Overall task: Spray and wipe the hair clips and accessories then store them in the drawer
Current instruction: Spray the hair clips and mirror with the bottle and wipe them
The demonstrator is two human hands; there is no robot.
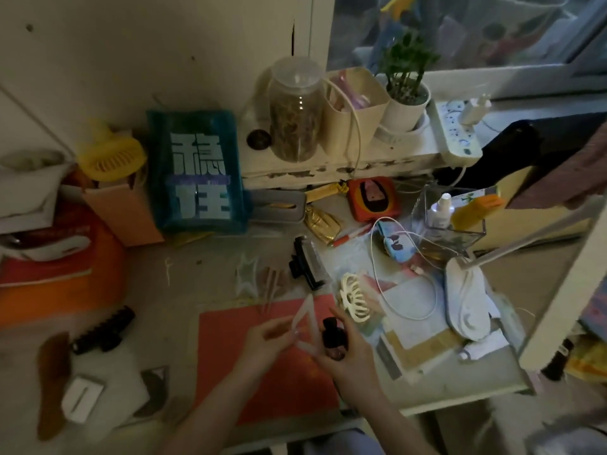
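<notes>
My left hand (pixel 266 339) pinches a pale, translucent triangular hair clip (pixel 307 323) above a red mat (pixel 230 353). Right beside it, my right hand (pixel 348 356) grips a small dark spray bottle (pixel 333 336) with its black cap on top. On the desk behind lie a black claw clip (pixel 307 267), a cream claw clip (pixel 353 297), a clear star-shaped clip (pixel 246 277) and thin brownish hair pins (pixel 272 284). Another black claw clip (pixel 103 330) lies at the left. No drawer can be made out.
A blue bag (pixel 197 169), a yellow fan (pixel 110 157) and orange packaging (pixel 59 257) crowd the back left. A jar (pixel 295 113), a plant pot (pixel 405 103) and a power strip (pixel 456 129) sit on the sill. A white cable (pixel 407 290), a lamp base (pixel 466 303) and a clear box (pixel 460 224) are at the right.
</notes>
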